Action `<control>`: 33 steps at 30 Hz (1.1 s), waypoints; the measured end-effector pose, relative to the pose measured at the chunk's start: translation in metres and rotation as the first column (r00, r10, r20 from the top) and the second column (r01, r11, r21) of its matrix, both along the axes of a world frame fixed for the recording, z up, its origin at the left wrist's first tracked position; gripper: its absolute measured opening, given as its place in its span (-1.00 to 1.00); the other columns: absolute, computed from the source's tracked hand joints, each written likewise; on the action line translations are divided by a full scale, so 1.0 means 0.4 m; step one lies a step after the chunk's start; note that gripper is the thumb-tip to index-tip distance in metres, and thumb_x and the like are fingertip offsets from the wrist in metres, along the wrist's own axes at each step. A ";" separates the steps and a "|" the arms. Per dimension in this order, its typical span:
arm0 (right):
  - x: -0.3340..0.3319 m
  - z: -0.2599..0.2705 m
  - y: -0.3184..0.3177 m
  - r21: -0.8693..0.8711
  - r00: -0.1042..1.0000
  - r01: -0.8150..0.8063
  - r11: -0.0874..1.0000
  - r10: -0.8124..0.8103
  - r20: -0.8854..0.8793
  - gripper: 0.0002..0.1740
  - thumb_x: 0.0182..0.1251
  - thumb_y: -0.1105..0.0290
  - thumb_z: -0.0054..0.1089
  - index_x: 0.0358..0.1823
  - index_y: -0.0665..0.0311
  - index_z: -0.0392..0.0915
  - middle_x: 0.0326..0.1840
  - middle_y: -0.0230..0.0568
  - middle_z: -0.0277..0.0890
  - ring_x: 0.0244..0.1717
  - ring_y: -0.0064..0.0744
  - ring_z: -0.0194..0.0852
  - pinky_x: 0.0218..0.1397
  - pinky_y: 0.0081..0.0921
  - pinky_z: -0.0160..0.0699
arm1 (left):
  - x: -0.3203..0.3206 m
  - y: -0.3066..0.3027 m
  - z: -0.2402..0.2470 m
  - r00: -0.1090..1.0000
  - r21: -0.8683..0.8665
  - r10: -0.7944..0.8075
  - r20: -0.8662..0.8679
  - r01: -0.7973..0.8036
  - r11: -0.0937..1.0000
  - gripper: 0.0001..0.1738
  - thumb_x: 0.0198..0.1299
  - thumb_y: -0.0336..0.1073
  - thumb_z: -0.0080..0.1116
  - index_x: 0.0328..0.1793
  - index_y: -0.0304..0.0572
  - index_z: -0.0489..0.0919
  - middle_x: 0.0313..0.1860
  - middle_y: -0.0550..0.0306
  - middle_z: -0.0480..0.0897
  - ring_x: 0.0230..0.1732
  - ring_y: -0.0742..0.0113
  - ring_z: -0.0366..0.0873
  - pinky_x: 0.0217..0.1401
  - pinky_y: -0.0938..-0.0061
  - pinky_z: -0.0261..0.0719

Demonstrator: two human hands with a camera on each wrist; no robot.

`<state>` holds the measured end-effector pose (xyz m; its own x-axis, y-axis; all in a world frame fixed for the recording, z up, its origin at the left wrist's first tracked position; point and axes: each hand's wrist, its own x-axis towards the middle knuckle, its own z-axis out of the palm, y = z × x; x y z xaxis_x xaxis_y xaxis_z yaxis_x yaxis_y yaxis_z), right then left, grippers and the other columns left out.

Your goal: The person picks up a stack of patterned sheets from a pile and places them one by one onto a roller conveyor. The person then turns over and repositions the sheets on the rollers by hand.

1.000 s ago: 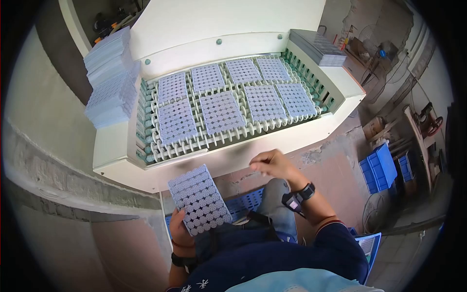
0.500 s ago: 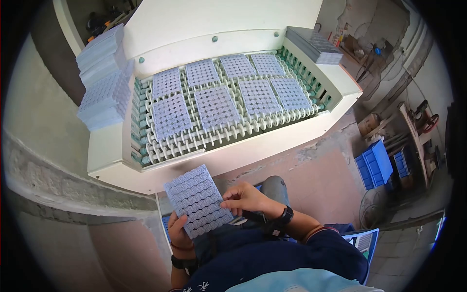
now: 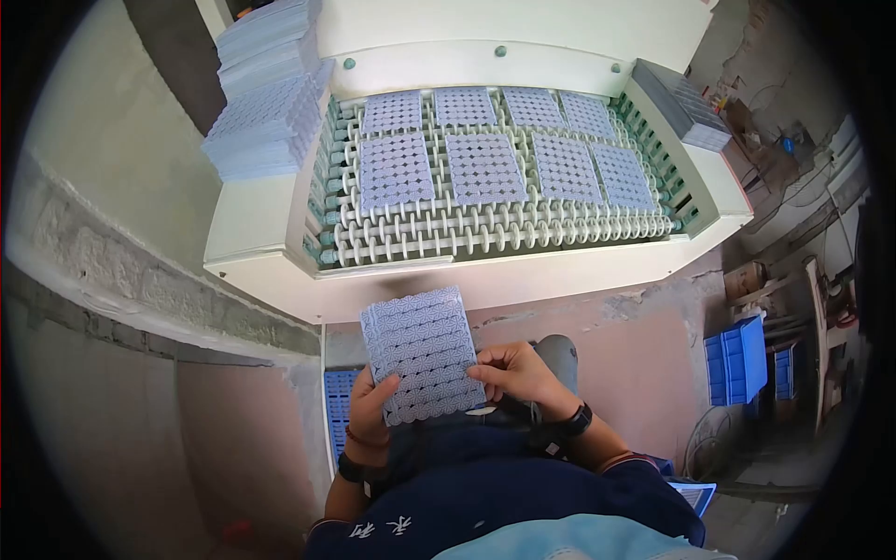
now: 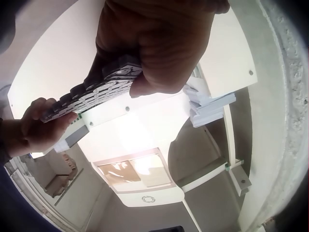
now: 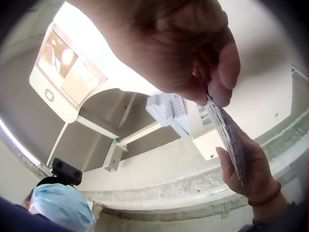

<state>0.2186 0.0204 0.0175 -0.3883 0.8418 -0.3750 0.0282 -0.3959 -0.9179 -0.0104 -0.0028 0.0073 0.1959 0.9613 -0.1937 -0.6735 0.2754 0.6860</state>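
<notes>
A thin stack of patterned blue-grey panels (image 3: 422,355) is held up in front of the body, its sheets slightly offset at the left edge. The left hand (image 3: 372,409) grips its lower left side, thumb on the front face. At the right edge, the right hand (image 3: 519,373) pinches the stack between thumb and fingers. The left wrist view shows the panels (image 4: 96,92) nearly edge-on between the left hand (image 4: 154,43) and the right hand (image 4: 41,125). In the right wrist view, layered panel edges (image 5: 227,135) run from the right hand (image 5: 193,53) down to the left hand (image 5: 253,169).
Behind the hands, a white machine (image 3: 560,280) has a roller bed (image 3: 485,229) carrying several similar panels (image 3: 485,168). Tall panel stacks (image 3: 261,121) stand on its left side, a grey stack (image 3: 681,103) on its right. Blue crates (image 3: 735,362) sit on the floor at right.
The right hand has come down from beside the machine's front to the held stack's right edge. The head view has shifted, and the panels now show an offset left edge.
</notes>
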 end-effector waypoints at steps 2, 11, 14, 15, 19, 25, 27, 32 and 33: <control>0.003 0.010 -0.001 0.013 1.000 0.017 1.000 -0.017 -0.019 -0.84 0.20 0.37 0.20 -0.40 0.34 0.55 -0.65 -0.43 0.44 -0.66 -0.73 0.40 -0.62 -0.78 0.37 | -0.001 -0.001 -0.009 1.000 0.002 0.001 0.004 -0.001 1.000 -0.53 0.13 -0.43 -0.04 0.19 -0.49 0.29 0.06 -0.13 0.48 0.04 0.12 0.48 0.10 0.31 0.43; 0.205 0.001 0.050 0.178 0.879 0.475 0.862 -0.455 -0.143 -0.82 0.21 0.39 0.18 -0.45 0.37 0.52 -0.67 -0.34 0.44 -0.75 -0.66 0.34 -0.72 -0.74 0.36 | -0.042 -0.009 0.002 0.994 -0.032 0.065 0.090 -0.062 0.998 -0.44 0.04 -0.37 -0.07 0.18 -0.57 0.26 0.03 -0.24 0.49 0.00 0.03 0.52 0.08 0.23 0.47; 0.231 0.006 0.069 0.235 0.817 0.576 0.783 -0.563 -0.128 -0.81 0.20 0.39 0.18 -0.46 0.38 0.51 -0.68 -0.32 0.44 -0.76 -0.65 0.34 -0.74 -0.73 0.35 | -0.063 -0.015 0.017 0.948 0.049 -0.052 0.314 0.038 0.998 -0.41 0.01 -0.37 -0.08 0.19 -0.62 0.25 0.05 -0.28 0.47 0.04 -0.03 0.49 0.12 0.20 0.45; 0.227 0.003 0.080 0.251 0.829 0.557 0.792 -0.547 -0.116 -0.80 0.20 0.38 0.19 -0.45 0.39 0.51 -0.67 -0.32 0.44 -0.76 -0.65 0.34 -0.74 -0.74 0.35 | -0.070 -0.019 0.008 0.947 0.078 -0.074 0.314 0.052 0.996 -0.39 0.00 -0.35 -0.07 0.18 -0.64 0.26 0.06 -0.30 0.47 0.04 -0.06 0.49 0.13 0.19 0.44; 0.131 0.014 0.151 0.252 0.889 0.452 0.856 -0.455 -0.050 -0.78 0.20 0.35 0.20 -0.43 0.40 0.52 -0.66 -0.33 0.45 -0.75 -0.66 0.35 -0.72 -0.77 0.36 | -0.084 -0.037 -0.006 0.929 0.109 -0.134 0.345 0.102 0.989 -0.39 -0.02 -0.35 -0.03 0.16 -0.67 0.28 0.07 -0.34 0.45 0.05 -0.07 0.48 0.14 0.19 0.43; -0.083 0.051 0.292 0.262 0.973 0.231 0.937 -0.227 -0.045 -0.76 0.21 0.34 0.18 -0.36 0.44 0.55 -0.66 -0.33 0.45 -0.73 -0.66 0.39 -0.71 -0.78 0.38 | -0.081 -0.052 0.023 0.963 0.108 -0.077 0.260 0.050 0.993 -0.39 0.01 -0.33 0.05 0.16 -0.65 0.27 0.07 -0.32 0.45 0.06 -0.04 0.48 0.13 0.20 0.44; -0.101 0.047 0.310 0.279 0.982 0.173 0.945 -0.186 0.020 -0.76 0.21 0.35 0.18 -0.35 0.45 0.55 -0.67 -0.32 0.45 -0.73 -0.65 0.40 -0.71 -0.78 0.38 | -0.076 -0.059 0.030 0.970 0.104 -0.039 0.241 0.014 0.994 -0.39 0.02 -0.33 0.06 0.17 -0.64 0.27 0.07 -0.30 0.45 0.05 -0.03 0.48 0.13 0.21 0.44; -0.022 0.049 0.314 0.323 0.946 0.287 0.902 -0.320 0.053 -0.77 0.22 0.36 0.16 -0.34 0.45 0.56 -0.72 -0.34 0.41 -0.77 -0.66 0.35 -0.77 -0.75 0.31 | -0.084 -0.065 0.015 0.985 0.061 0.030 0.173 -0.041 0.997 -0.41 0.04 -0.35 0.07 0.18 -0.59 0.27 0.07 -0.24 0.46 0.04 0.00 0.48 0.11 0.25 0.44; 0.010 0.052 0.311 0.319 0.937 0.331 0.888 -0.350 0.002 -0.78 0.22 0.37 0.16 -0.34 0.45 0.57 -0.73 -0.35 0.40 -0.79 -0.67 0.32 -0.78 -0.75 0.29 | -0.079 -0.058 0.016 0.987 0.047 0.024 0.157 -0.032 0.998 -0.42 0.05 -0.36 0.07 0.19 -0.58 0.28 0.07 -0.22 0.47 0.04 0.02 0.48 0.11 0.26 0.44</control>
